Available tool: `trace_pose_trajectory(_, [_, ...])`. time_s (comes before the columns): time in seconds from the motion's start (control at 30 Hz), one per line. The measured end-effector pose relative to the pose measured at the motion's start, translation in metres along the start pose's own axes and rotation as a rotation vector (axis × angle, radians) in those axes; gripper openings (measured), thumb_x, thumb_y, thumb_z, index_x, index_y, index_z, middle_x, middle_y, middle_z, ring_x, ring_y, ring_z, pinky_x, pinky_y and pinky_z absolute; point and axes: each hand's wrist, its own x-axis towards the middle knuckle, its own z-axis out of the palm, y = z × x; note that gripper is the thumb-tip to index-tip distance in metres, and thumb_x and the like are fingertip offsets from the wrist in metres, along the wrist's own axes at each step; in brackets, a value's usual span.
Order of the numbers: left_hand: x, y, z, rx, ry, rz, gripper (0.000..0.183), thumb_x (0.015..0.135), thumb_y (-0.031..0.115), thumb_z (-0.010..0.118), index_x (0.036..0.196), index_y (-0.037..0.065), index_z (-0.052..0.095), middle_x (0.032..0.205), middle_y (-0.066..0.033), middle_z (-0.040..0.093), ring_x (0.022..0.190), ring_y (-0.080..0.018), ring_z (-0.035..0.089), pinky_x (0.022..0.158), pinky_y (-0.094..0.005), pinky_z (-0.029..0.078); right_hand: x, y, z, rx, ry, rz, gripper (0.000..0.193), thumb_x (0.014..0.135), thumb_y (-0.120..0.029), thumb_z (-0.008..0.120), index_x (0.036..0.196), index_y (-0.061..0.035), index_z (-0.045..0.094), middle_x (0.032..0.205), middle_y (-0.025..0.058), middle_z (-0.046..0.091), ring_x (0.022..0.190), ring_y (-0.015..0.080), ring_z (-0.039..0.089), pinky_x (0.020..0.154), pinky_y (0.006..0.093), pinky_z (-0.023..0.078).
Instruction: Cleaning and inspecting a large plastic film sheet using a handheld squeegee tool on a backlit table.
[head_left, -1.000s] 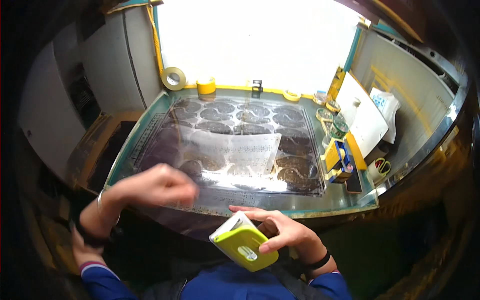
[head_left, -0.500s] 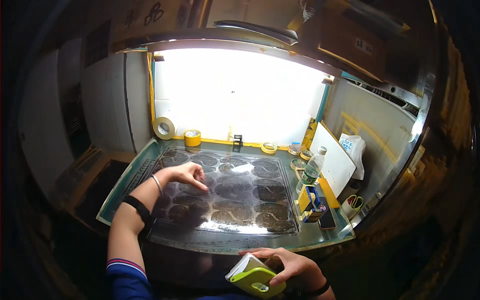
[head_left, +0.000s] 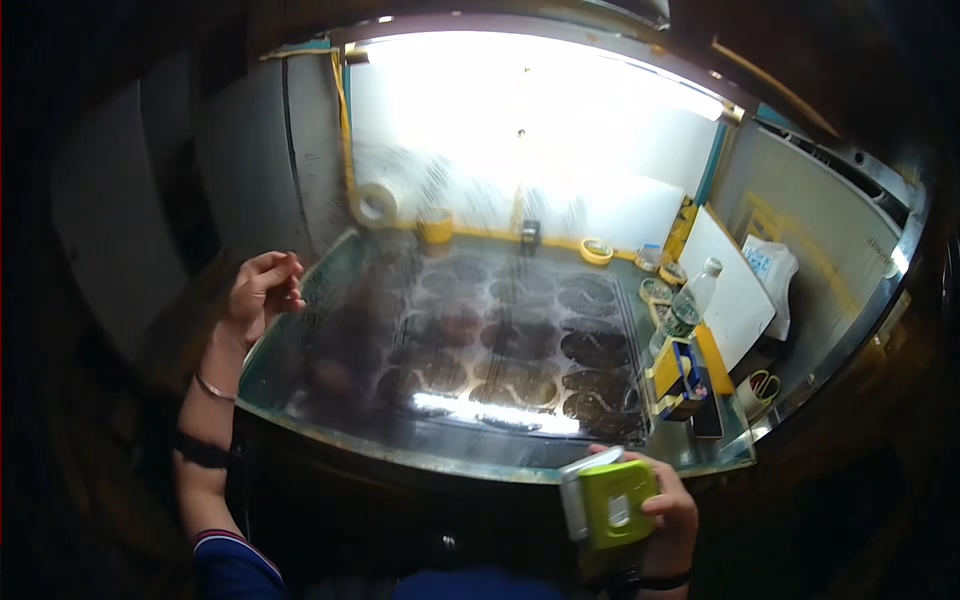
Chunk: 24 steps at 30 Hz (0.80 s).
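My left hand (head_left: 265,295) is raised at the left edge of the glass-topped table (head_left: 320,430), its thumb and fingers pinched together. They appear to grip the edge of a clear film sheet (head_left: 350,320), which is blurred and see-through; its dark streaks show against the bright back panel. Under it on the table lies a sheet with rows of dark oval shapes (head_left: 595,348). Low in front of the table's near edge, my right hand (head_left: 672,510) is closed round a lime-green hole punch (head_left: 615,505) with a pale base.
Tape rolls (head_left: 435,226) line the back edge. At the right stand a clear bottle (head_left: 690,300), a blue-and-yellow tape dispenser (head_left: 680,380), a phone (head_left: 707,415) and a cup with scissors (head_left: 760,390). A white board (head_left: 735,290) leans behind them, beside a white bag (head_left: 770,280).
My left hand has moved left from over the sheet to the table's left edge, and the film now looks lifted. My right hand has turned the hole punch more upright. The view has shifted.
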Motion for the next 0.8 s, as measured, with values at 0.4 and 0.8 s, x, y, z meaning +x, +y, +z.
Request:
trace_pose_trajectory(0.4, [-0.158, -0.139, 0.023, -0.044, 0.279, -0.492, 0.023, 0.083, 0.027, 0.058, 0.076, 0.005, 0.058, 0.065, -0.0037, 0.058, 0.053, -0.0106, 0.058, 0.047, -0.0211, 0.05, -0.003, 0.047, -0.029, 0.044, -0.043, 0.241, 0.074, 0.061, -0.02, 0.071, 0.121, 0.0073, 0.039, 0.113, 0.0131, 0.052, 0.103, 0.0192, 0.051, 0.091, 0.0295, 0.037])
trace_pose_trajectory(0.8, [-0.198, -0.165, 0.104, -0.37, -0.129, -0.914, 0.018, 0.08, 0.015, 0.06, 0.09, 0.004, 0.053, 0.077, -0.0073, 0.057, 0.067, -0.0165, 0.057, 0.061, -0.028, 0.05, 0.033, 0.063, -0.001, 0.08, -0.098, 0.251, 0.075, 0.062, -0.02, 0.071, 0.123, 0.0065, 0.037, 0.114, 0.0121, 0.051, 0.105, 0.018, 0.049, 0.094, 0.0284, 0.034])
